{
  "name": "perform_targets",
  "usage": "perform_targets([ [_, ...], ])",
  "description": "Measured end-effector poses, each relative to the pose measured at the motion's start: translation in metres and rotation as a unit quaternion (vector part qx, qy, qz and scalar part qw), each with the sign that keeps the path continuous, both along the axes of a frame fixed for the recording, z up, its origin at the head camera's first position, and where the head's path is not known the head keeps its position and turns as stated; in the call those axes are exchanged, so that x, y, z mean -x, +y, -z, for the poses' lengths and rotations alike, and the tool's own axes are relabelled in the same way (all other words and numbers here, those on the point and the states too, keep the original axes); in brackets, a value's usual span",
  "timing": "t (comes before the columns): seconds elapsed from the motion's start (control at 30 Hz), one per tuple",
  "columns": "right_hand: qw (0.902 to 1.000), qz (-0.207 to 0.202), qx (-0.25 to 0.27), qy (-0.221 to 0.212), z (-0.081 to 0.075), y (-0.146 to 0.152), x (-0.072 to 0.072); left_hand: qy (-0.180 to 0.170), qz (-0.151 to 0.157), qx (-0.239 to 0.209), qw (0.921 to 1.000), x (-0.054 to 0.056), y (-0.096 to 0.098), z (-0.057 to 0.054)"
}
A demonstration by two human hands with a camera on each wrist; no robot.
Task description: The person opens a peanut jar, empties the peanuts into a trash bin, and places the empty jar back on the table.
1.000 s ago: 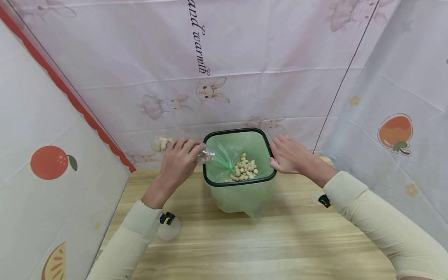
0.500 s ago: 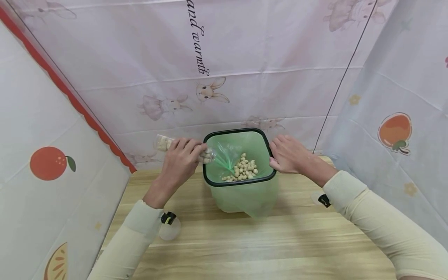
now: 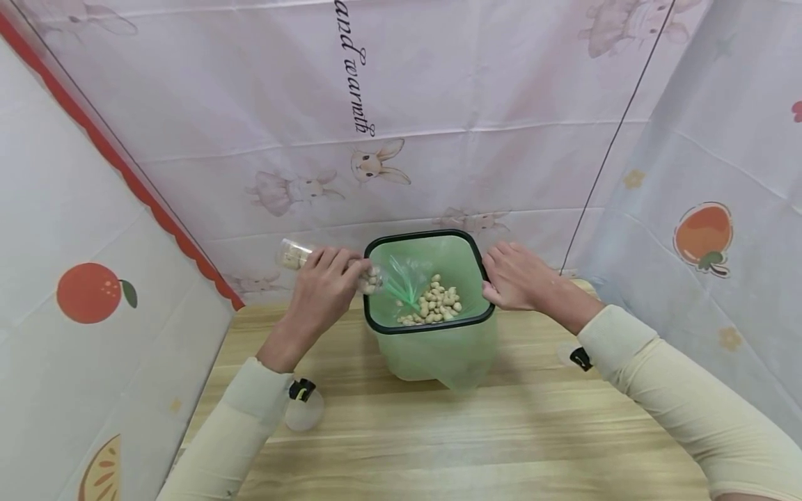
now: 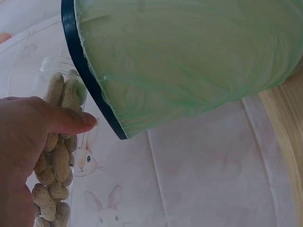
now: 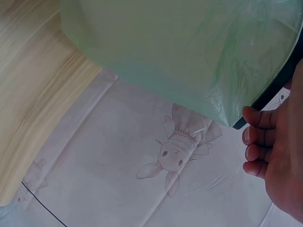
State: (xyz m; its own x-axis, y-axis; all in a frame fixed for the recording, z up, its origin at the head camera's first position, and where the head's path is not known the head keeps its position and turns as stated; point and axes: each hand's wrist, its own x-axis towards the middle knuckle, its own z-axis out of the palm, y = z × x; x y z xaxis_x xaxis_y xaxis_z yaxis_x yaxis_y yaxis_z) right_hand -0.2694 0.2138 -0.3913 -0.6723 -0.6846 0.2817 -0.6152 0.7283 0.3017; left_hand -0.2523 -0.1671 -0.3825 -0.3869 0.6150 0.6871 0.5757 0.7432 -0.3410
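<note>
My left hand [image 3: 326, 282] grips a clear jar [image 3: 296, 255] around its middle. It lies tilted, its mouth over the left rim of a trash bin [image 3: 432, 327]. In the left wrist view peanuts [image 4: 59, 163] fill much of the jar, and the thumb lies across its side near the neck. A pale green bag lines the bin and hangs over its outside. Inside, a heap of peanuts [image 3: 438, 303] rests beside bright green gathered plastic [image 3: 404, 289]. On the opposite side my right hand [image 3: 516, 277] holds the black rim, fingers curled at its edge.
The bin stands on a light wood table [image 3: 426, 438] near its back edge. Printed cloth walls [image 3: 501, 83] rise behind and on both sides. A wrist camera strap [image 3: 302, 390] sits under the left cuff, and another strap [image 3: 580, 358] under the right.
The jar has shifted slightly in the left hand, and fewer peanuts show at its far end. A few more peanuts lie at the near left of the heap. The right hand stays on the rim.
</note>
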Motion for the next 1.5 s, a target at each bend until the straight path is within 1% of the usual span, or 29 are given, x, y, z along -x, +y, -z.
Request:
perform_targets([
  [0.27,1.0000,0.001,-0.001,0.000,0.0015,0.0004,-0.0002,0.020,0.016,-0.008,0.9996,0.0007,0.0021,0.0017],
  [0.5,1.0000,-0.001,-0.001,0.003,0.0014,0.0003,-0.0006,0.015,0.005,-0.003,0.9999,-0.0010,0.0032,0.0020],
  [0.9,1.0000,0.002,-0.003,0.004,0.0011,0.0003,-0.0008,0.019,0.007,0.000,0.9998,-0.0019,0.0041,0.0015],
  [1.2,1.0000,0.004,-0.002,0.002,0.0019,0.0010,-0.0009,0.005,-0.004,0.009,0.9999,-0.0026,0.0041,0.0008],
  [1.5,0.9999,0.009,-0.002,-0.005,0.0016,0.0006,-0.0010,0.024,0.005,0.015,0.9996,-0.0022,0.0060,0.0014],
])
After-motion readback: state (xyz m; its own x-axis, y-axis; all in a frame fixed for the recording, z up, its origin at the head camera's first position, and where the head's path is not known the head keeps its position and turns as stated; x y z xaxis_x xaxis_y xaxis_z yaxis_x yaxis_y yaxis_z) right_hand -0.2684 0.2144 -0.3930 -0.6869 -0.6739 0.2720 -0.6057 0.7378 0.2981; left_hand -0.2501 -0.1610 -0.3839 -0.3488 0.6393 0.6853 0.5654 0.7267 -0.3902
